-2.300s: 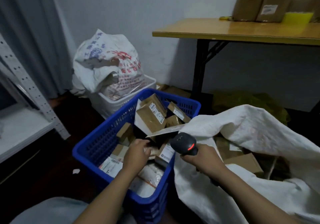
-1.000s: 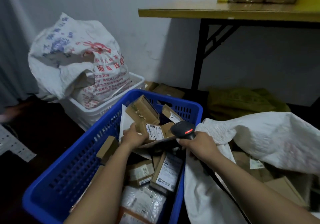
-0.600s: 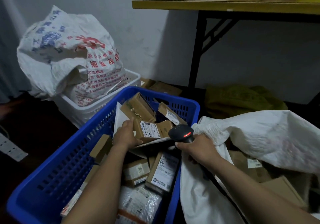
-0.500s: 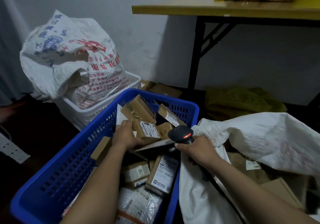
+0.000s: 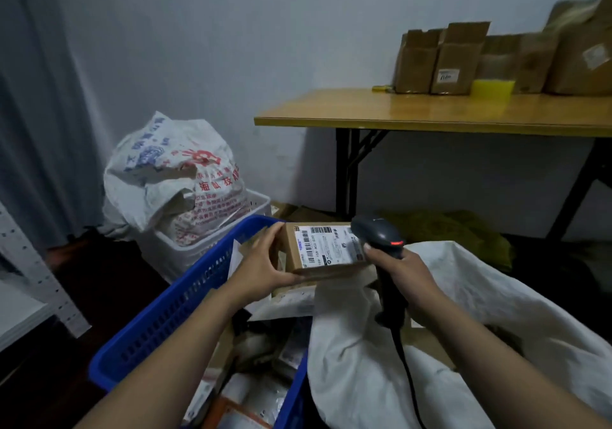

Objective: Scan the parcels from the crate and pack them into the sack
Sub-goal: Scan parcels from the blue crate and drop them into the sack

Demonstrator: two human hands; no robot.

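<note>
Cardboard parcel [image 5: 323, 250] gripped by left hand [image 5: 261, 271] (label up), right hand [image 5: 402, 271] clasping scanner [image 5: 379, 235], above blue crate [image 5: 172, 309]

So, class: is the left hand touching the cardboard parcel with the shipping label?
Touching. The head view shows the left hand gripping the parcel at its left end, thumb pressed along the near edge, fingers wrapped over the far corner.

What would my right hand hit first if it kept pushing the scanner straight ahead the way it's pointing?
Most likely the cardboard parcel: the scanner in the right hand aims left at its labelled face, held up by the left hand. From this single view the depth between them is unclear.
</note>
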